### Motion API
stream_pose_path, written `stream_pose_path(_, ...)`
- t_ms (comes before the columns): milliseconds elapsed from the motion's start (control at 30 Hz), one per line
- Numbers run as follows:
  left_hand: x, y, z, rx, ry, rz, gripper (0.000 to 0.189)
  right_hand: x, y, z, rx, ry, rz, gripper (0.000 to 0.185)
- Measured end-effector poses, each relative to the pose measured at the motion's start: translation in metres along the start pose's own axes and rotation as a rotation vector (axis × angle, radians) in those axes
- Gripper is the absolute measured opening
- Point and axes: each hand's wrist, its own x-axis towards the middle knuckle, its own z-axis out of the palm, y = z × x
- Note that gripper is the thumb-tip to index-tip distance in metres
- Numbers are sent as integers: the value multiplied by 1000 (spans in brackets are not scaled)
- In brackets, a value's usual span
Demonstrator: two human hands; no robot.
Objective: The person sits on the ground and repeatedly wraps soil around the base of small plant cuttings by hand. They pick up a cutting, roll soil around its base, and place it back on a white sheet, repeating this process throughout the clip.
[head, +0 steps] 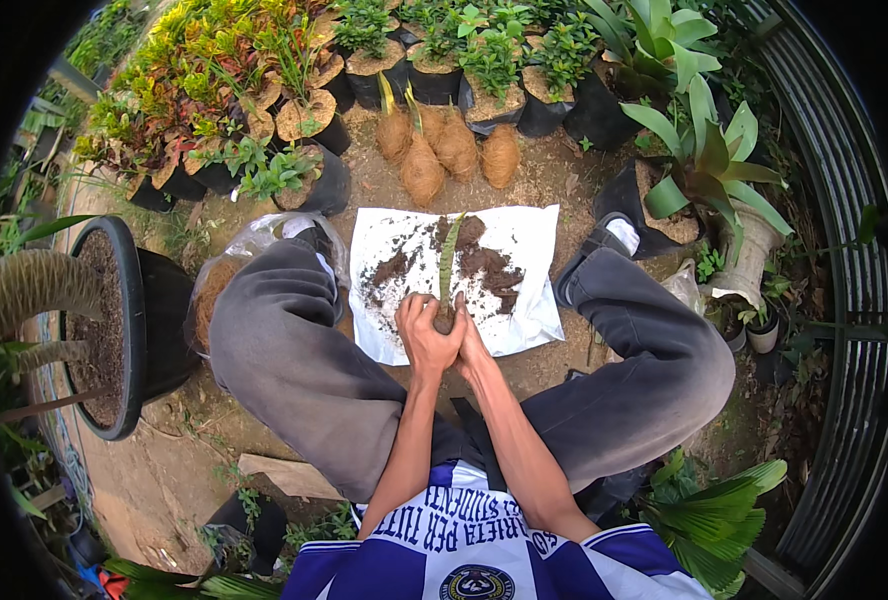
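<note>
My left hand (pixel 430 334) and my right hand (pixel 474 341) come together around the soil-covered base (pixel 444 322) of a small plant. One long, mottled green leaf (pixel 448 259), like a snake plant's, rises from between my fingers and points away from me. Beneath it a white plastic sheet (pixel 369 330) lies on the ground between my feet. Loose dark soil (pixel 496 274) is spread on the sheet's right side, with a smaller heap (pixel 393 268) at the left. My palms and the lower part of the root ball are hidden.
Beyond the sheet lie several fibre-wrapped balls (pixel 421 171), some with shoots. Potted shrubs in black bags (pixel 433 79) line the back. A large black pot (pixel 136 337) stands at my left. To the right are a bromeliad (pixel 714 150), a pale urn (pixel 748 251) and metal railings (pixel 856 262).
</note>
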Motion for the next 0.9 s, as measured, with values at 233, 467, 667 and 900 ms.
stream_pose_path(233,5,-3,8,-586,29,-474,29,15,-2,-19,47,72,3,63)
stream_pose_path(467,11,-7,2,-535,25,-442,28,9,-10,-7,1,53,-15,60)
stream_pose_path(667,10,3,4,-302,-101,-240,26,-2,-5,-2,-118,-55,-10,61)
stream_pose_path(900,0,-1,7,-143,-44,-171,26,16,12,-17,-62,-19,-12,57)
